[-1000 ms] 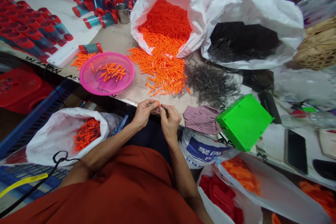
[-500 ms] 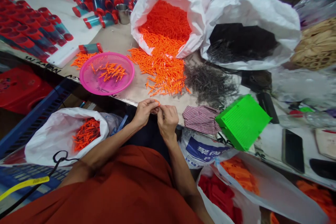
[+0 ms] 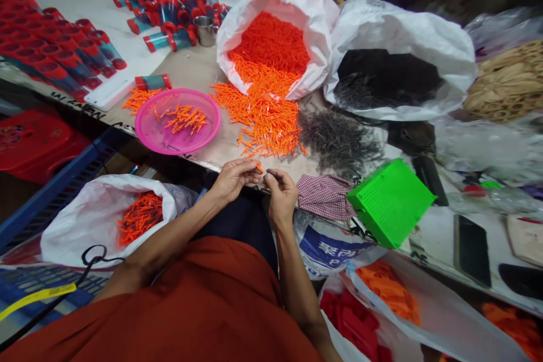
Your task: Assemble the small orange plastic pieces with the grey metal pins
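At the table's front edge, my left hand (image 3: pixel 236 179) pinches a small orange plastic piece (image 3: pixel 259 167) between thumb and fingertips. Just to its right my right hand (image 3: pixel 280 191) is closed in a pinch; what it holds, if anything, is too small to make out. Beyond the hands lies a heap of orange pieces (image 3: pixel 271 124), spilling from a white sack (image 3: pixel 320 0). Right of it is a pile of thin dark pieces (image 3: pixel 339 138), in front of a second white sack (image 3: pixel 456 39). A pink basket (image 3: pixel 142 130) to the left holds several orange pieces.
A checked cloth (image 3: pixel 324 195) and a green basket (image 3: pixel 392 201) lie right of my hands. Red-capped tubes (image 3: pixel 63 45) and a metal cup (image 3: pixel 206 31) stand at the far left. Below the table edge sits a white bag (image 3: pixel 76 220) of orange pieces. A phone (image 3: pixel 472 249) lies far right.
My hands were together at the orange piece and are now slightly apart, the right one having shifted right. The orange piece stays in my left fingertips. The whole view has moved a little.
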Available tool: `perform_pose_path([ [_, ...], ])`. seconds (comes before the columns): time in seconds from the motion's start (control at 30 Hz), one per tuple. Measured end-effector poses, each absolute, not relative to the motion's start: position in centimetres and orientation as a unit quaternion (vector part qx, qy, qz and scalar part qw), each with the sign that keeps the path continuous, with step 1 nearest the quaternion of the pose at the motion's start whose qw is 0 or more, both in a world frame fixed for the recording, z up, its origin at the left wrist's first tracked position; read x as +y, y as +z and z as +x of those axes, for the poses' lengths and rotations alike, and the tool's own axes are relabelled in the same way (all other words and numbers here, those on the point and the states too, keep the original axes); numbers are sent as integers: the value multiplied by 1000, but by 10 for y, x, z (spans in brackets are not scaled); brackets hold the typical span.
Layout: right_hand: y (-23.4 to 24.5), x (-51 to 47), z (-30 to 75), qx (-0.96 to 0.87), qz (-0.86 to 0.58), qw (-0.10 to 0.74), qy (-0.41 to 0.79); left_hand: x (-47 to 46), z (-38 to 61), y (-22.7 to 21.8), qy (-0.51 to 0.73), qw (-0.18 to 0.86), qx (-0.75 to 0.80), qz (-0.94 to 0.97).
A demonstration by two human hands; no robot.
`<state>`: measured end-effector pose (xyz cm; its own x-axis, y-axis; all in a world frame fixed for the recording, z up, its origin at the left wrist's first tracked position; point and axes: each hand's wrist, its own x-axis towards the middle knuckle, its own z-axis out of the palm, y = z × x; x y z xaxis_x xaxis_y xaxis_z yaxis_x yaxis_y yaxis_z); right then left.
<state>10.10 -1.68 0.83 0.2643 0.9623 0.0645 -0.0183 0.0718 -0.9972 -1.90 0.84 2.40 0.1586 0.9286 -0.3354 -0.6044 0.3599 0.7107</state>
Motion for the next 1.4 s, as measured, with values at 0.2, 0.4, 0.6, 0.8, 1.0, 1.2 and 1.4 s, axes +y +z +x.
perform_pose_path([
  [0.2,13,-10,108,-459,-508,594,422,7,-19,29,510,748,361,224],
  [0.4,31,-14,116,-646,-484,514,291,4,-20,27,486,755,352,264],
  [0.6,42,-15,127,-780,-437,421,152,0,-22,31,487,721,368,328],
  [0.8,41,-16,133,-836,-400,372,40,-3,-24,36,483,691,387,374],
  [1.0,40,-18,132,-846,-388,363,-28,-7,-22,40,489,668,404,389],
  [1.2,36,-17,131,-845,-380,370,-69,-9,-20,41,493,657,409,396],
  [1.4,33,-20,126,-815,-417,398,-56,-7,-16,42,508,665,395,380],
])
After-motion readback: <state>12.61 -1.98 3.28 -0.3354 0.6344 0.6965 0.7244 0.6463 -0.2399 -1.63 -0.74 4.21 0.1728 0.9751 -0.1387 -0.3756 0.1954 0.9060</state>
